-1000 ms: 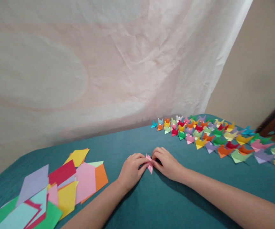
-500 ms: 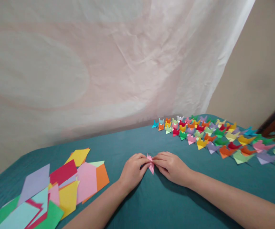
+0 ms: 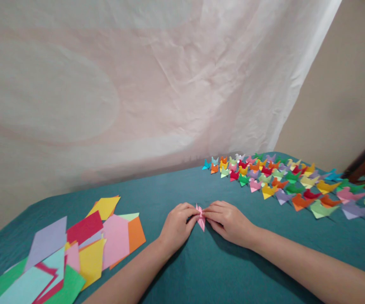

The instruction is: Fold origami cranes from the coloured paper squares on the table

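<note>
The left hand (image 3: 176,223) and the right hand (image 3: 230,221) pinch, each with its grip, a pink folded paper (image 3: 200,223) between them. They partly hide its middle; the pointed ends show, but small folds are hard to distinguish. On the bench (image 3: 172,181), coloured sheets (image 3: 115,238) overlap at left, cut off below; paper birds (image 3: 278,183) at right partly cover one another.

Over the teal surface (image 3: 160,188), a free lane runs beyond the left hand (image 3: 176,223) and right hand (image 3: 231,221); overlapping flat coloured paper sheets (image 3: 90,262) block leftward, rows of multicoloured folded-paper birds (image 3: 308,182) rightward, a pale pink-and-white hanging drape (image 3: 170,93) behind.
</note>
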Demonstrator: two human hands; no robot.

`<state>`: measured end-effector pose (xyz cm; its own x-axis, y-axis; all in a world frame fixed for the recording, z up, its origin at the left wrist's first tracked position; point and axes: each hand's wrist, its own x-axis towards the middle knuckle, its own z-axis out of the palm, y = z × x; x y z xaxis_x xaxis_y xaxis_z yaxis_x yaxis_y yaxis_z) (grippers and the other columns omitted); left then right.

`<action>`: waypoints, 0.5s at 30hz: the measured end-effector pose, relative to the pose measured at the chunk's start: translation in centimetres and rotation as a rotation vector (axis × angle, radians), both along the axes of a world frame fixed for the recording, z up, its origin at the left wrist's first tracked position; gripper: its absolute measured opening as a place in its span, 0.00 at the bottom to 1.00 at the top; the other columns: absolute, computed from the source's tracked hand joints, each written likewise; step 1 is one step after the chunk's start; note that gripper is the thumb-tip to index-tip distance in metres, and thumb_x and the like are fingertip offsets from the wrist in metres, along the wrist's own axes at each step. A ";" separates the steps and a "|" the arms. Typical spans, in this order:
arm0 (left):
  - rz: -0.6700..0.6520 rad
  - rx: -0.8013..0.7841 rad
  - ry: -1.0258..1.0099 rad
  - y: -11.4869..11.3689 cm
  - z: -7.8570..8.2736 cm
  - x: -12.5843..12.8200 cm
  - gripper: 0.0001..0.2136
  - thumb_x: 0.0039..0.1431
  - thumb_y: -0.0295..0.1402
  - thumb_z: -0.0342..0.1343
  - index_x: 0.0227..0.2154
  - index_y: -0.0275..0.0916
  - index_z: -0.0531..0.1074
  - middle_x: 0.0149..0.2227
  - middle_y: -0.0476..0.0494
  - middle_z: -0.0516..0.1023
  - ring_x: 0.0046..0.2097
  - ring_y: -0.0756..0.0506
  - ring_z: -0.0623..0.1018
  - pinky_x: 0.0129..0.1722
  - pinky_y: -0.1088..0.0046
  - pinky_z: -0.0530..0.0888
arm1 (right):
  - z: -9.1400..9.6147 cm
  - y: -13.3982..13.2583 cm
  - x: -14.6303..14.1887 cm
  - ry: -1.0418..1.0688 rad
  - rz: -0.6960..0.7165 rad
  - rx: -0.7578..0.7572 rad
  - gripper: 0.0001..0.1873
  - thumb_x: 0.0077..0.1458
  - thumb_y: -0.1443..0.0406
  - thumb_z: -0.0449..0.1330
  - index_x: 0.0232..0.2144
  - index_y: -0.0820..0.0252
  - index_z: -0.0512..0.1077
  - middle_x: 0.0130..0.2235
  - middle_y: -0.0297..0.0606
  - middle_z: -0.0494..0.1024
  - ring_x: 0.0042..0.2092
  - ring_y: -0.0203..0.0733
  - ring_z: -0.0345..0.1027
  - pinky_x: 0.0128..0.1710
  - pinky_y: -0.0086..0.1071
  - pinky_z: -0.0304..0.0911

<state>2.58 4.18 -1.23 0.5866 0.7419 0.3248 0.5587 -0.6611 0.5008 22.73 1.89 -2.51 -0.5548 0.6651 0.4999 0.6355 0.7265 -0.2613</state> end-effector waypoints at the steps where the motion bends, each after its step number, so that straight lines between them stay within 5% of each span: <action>1: 0.001 0.003 -0.003 0.0 0.0 0.0 0.08 0.61 0.30 0.50 0.37 0.42 0.75 0.38 0.47 0.75 0.41 0.47 0.73 0.44 0.71 0.69 | -0.1 0.1 0.0 0.001 -0.002 -0.009 0.11 0.58 0.69 0.53 0.42 0.58 0.73 0.39 0.40 0.77 0.42 0.42 0.67 0.43 0.37 0.63; 9: 0.003 0.059 0.051 -0.1 0.0 -0.1 0.09 0.62 0.30 0.49 0.38 0.42 0.74 0.38 0.47 0.75 0.41 0.47 0.73 0.43 0.70 0.69 | -0.5 1.1 -0.3 0.066 -0.058 -0.078 0.08 0.58 0.67 0.56 0.36 0.56 0.75 0.34 0.37 0.77 0.38 0.39 0.67 0.40 0.33 0.62; 15: -0.033 0.264 0.328 -0.6 0.3 -0.3 0.09 0.63 0.30 0.47 0.40 0.40 0.72 0.38 0.45 0.74 0.39 0.46 0.72 0.39 0.69 0.69 | -0.5 1.0 -0.4 0.064 -0.056 -0.092 0.07 0.57 0.69 0.56 0.35 0.58 0.75 0.34 0.37 0.77 0.38 0.40 0.66 0.41 0.34 0.61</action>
<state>2.31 3.55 -0.94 0.7124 0.6374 0.2936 0.6368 -0.7629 0.1112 22.35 2.88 -3.01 -0.4846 0.7386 0.4686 0.6540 0.6617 -0.3666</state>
